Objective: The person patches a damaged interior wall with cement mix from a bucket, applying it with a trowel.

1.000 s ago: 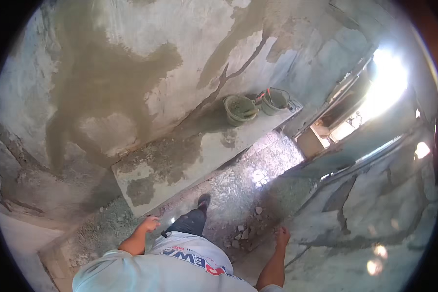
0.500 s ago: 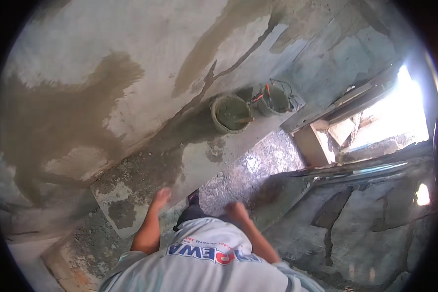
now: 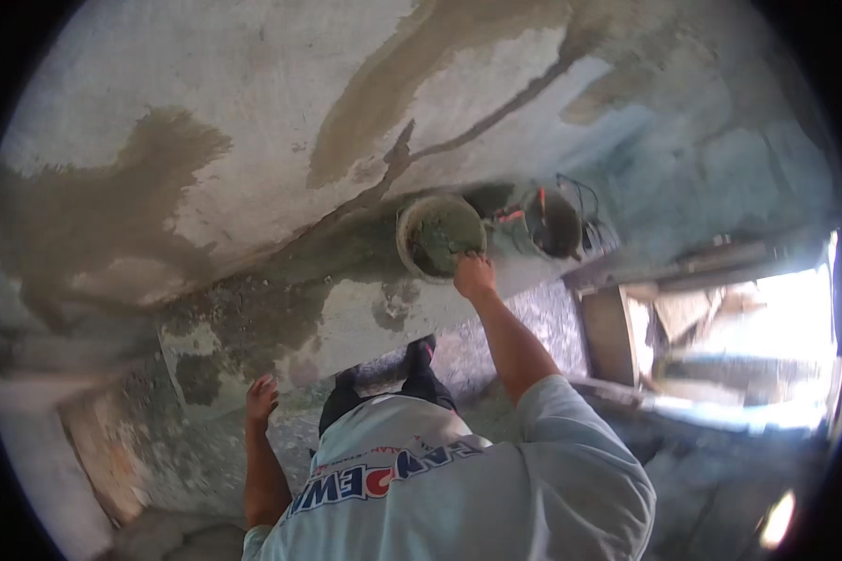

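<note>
Right hand [image 3: 475,274] moving to mortar bucket [image 3: 405,247], fingers curling there, hold hidden; left hand [image 3: 261,399] hanging, fingers loosely parted; counter [image 3: 346,323] apparently keeping mortar [image 3: 447,227] reachable.

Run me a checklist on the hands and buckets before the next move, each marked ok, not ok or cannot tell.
1. Right hand at the left bucket: ok, by its near rim.
2. Right grip: cannot tell, contents of the fist hidden.
3. Left hand free: ok, nothing visible in it.
4. Mix in left bucket: ok.
5. Slab clean: not ok, dark patches on it.
</note>
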The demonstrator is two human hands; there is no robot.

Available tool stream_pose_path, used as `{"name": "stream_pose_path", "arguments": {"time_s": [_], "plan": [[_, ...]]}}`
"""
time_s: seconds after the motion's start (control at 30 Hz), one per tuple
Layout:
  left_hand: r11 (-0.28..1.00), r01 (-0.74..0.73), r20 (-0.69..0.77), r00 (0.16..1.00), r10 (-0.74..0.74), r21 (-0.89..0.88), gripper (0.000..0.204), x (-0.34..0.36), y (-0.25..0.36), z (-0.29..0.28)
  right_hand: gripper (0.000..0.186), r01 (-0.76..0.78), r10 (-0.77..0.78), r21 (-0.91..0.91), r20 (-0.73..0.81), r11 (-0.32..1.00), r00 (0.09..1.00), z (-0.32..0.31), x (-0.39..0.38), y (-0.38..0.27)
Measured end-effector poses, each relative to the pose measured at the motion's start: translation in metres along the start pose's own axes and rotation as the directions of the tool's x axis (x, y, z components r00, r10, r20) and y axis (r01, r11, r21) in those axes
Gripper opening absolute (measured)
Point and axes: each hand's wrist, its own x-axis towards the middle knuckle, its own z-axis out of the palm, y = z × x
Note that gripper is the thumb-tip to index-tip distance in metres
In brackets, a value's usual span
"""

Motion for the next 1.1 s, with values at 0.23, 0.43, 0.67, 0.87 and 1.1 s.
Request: {"name": "stream_pose_path", "arguments": {"time_s": [0.23,0.43,0.67,0.87,1.1], "plan": [[0.817,0.169,-0.172,0.935,-0.31,-0.551,0.063,-0.148,-0.097,0.104,0.03,0.353,-0.334,-0.185,0.128,0.917,0.934,0.03,0.06,0.002],[0.895,0.235,-0.167,0.934,-0.316,-0.379,0.061,-0.185,-0.098,0.183,0.028,0.428,-0.385,-0.122,0.271,0.896,0.882,0.039,0.089,0.02],[0.973,0.17,-0.185,0.963,-0.198,-0.156,0.053,-0.15,-0.063,0.183,0.029,0.364,-0.327,-0.02,0.395,0.931,0.859,-0.019,0.11,0.026],[0.801,-0.562,-0.273,0.753,0.599,0.206,0.042,-0.092,0.133,0.099,0.035,0.104,-0.169,0.178,0.404,0.979,0.899,-0.031,0.119,0.023],[-0.11,-0.507,0.01,-0.197,0.98,0.855,0.039,-0.165,0.498,0.083,0.036,-0.02,-0.104,0.262,0.451,0.965,0.887,0.009,0.101,-0.009]]}}
